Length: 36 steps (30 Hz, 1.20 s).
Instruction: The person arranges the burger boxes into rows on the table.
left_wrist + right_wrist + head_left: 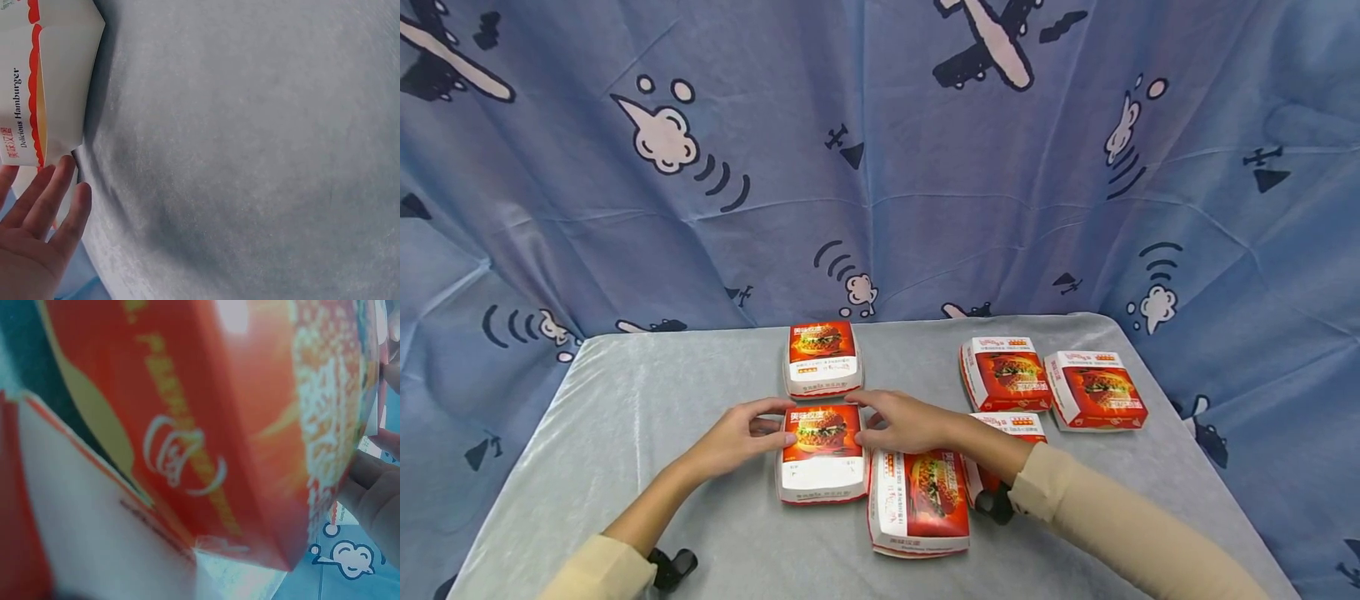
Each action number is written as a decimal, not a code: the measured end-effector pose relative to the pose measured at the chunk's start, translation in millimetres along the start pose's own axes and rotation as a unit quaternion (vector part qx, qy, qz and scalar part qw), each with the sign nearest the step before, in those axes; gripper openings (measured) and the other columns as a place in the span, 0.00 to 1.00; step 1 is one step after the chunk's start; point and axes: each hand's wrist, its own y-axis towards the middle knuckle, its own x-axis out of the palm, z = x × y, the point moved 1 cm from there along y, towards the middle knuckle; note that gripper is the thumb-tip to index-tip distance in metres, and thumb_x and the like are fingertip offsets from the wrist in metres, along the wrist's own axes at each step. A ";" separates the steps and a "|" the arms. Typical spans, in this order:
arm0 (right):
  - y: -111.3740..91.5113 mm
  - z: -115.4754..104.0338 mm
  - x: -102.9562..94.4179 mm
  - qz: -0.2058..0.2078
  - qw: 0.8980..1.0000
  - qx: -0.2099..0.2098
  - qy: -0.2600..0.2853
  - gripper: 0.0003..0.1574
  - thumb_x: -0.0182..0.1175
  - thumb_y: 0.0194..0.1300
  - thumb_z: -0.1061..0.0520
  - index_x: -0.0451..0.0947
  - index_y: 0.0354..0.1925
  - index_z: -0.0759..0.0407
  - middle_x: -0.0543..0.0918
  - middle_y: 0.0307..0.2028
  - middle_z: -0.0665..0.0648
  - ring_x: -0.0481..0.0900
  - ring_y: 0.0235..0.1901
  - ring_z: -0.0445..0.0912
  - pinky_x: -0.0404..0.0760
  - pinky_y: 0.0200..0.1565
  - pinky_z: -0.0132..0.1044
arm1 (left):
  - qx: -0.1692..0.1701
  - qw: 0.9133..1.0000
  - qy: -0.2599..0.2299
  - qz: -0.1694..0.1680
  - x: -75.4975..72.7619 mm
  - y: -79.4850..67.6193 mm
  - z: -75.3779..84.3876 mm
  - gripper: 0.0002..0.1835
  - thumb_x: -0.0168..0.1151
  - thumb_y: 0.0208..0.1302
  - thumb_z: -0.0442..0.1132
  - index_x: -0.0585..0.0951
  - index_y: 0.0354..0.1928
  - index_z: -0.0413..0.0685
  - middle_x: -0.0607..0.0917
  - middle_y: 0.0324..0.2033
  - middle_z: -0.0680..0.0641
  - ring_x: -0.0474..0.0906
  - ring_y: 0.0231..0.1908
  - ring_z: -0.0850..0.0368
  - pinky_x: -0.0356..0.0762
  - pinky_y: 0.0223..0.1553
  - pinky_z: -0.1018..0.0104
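Note:
A red and white hamburger box (822, 482) lies on the table between both hands. My left hand (736, 439) holds its left side, thumb at the edge and fingers toward the back corner. From the right, my right hand (910, 422) grips the same box by its back right part. In the left wrist view, the fingers of the left hand (37, 244) reach the box's side (59, 94). The right wrist view shows part of the right hand (378, 494) at the right edge, behind a large, blurred red box (187, 425).
Directly behind stands another hamburger box (823, 360). One more box (919, 508) adjoins at front right, and a partly hidden box (1022, 427) lies beneath the right forearm. Two boxes (1006, 375) (1097, 390) sit at back right. A blue patterned curtain (775, 167) hangs behind the grey-covered table (655, 392).

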 end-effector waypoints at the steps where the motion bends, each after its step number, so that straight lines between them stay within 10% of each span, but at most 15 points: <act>1: -1.2 0.5 -1.2 0.001 1.000 -0.001 0.004 0.40 0.59 0.72 0.52 0.58 0.75 0.60 0.70 0.67 0.62 0.80 0.56 0.52 0.76 0.59 0.48 | 0.001 1.000 0.001 0.003 -0.1 -0.6 0.5 0.32 0.69 0.64 0.47 0.73 0.66 0.40 0.76 0.62 0.37 0.81 0.53 0.44 0.81 0.50 0.53; 7: -16.4 5.9 -13.8 0.028 0.999 -0.016 0.001 0.38 0.59 0.72 0.54 0.59 0.74 0.63 0.69 0.67 0.68 0.78 0.57 0.58 0.75 0.59 0.54 | 0.024 0.992 0.056 0.114 4.0 -7.0 11.7 0.33 0.71 0.61 0.49 0.75 0.65 0.43 0.77 0.61 0.40 0.78 0.55 0.45 0.80 0.51 0.49; 12: -35.0 13.8 -22.5 0.029 0.999 -0.014 -0.017 0.37 0.59 0.72 0.53 0.61 0.73 0.63 0.69 0.68 0.68 0.77 0.59 0.60 0.74 0.60 0.56 | 0.082 0.953 0.117 0.269 25.3 -21.5 37.7 0.30 0.75 0.57 0.44 0.79 0.61 0.47 0.81 0.54 0.47 0.79 0.47 0.50 0.79 0.43 0.54; 15: -46.0 19.2 -25.5 0.024 0.999 -0.004 -0.020 0.38 0.60 0.72 0.51 0.61 0.73 0.62 0.69 0.68 0.67 0.76 0.60 0.60 0.73 0.60 0.58 | 0.138 0.934 0.130 0.304 47.6 -33.2 54.4 0.28 0.77 0.54 0.41 0.81 0.58 0.47 0.83 0.48 0.49 0.79 0.39 0.54 0.76 0.34 0.62; 25: -65.2 29.5 -23.0 0.002 1.000 -0.011 -0.013 0.38 0.60 0.71 0.49 0.63 0.72 0.61 0.69 0.68 0.65 0.75 0.61 0.60 0.74 0.59 0.58 | 0.154 0.963 0.154 0.160 111.3 -58.3 71.3 0.35 0.78 0.52 0.48 0.78 0.64 0.54 0.80 0.59 0.57 0.80 0.50 0.64 0.81 0.50 0.59; 36: -75.9 30.7 -17.8 -0.027 0.999 -0.009 -0.040 0.36 0.59 0.72 0.45 0.67 0.71 0.58 0.74 0.65 0.61 0.76 0.61 0.55 0.74 0.60 0.55 | 0.206 0.931 0.292 0.070 133.0 -54.1 68.6 0.32 0.70 0.61 0.56 0.77 0.66 0.53 0.78 0.63 0.49 0.81 0.54 0.54 0.82 0.48 0.56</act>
